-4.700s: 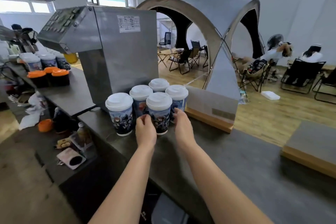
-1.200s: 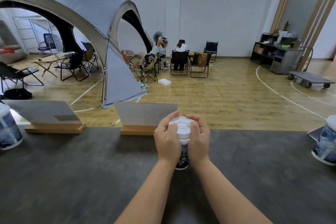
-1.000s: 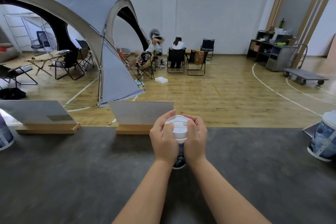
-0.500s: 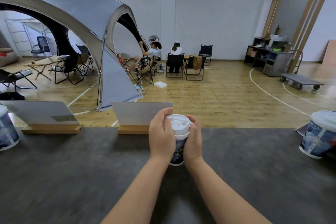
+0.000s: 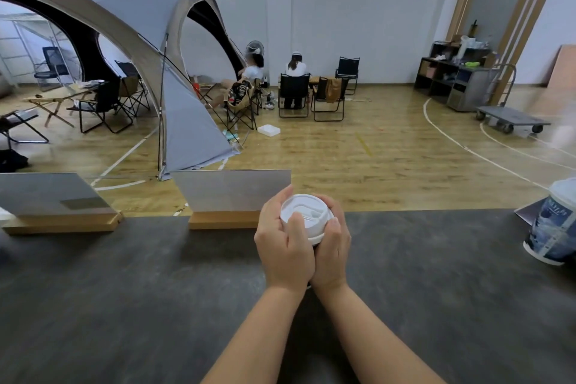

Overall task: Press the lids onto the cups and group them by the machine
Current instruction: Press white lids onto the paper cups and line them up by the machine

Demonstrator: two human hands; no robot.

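Note:
A paper cup stands at the middle of the dark counter (image 5: 124, 305), its body hidden by my hands. Its white lid (image 5: 304, 217) sits on top and faces the camera. My left hand (image 5: 285, 243) wraps the cup's left side, its thumb lying over the lid. My right hand (image 5: 332, 246) wraps the right side, fingertips at the lid's rim. A second lidded cup (image 5: 553, 226) with a blue print stands at the counter's right edge. The machine is out of view.
Two low panels on wooden bases, one at the left (image 5: 56, 203) and one (image 5: 230, 196) just behind my hands, line the counter's far edge. Beyond lie a wooden floor, a grey tent (image 5: 131, 25), folding chairs and two seated people (image 5: 296, 72).
My view swung right, away from the machine and its grouped cups, to a single cup. Since a second ago both hands closed tighter round it, my left thumb now lying over the lid.

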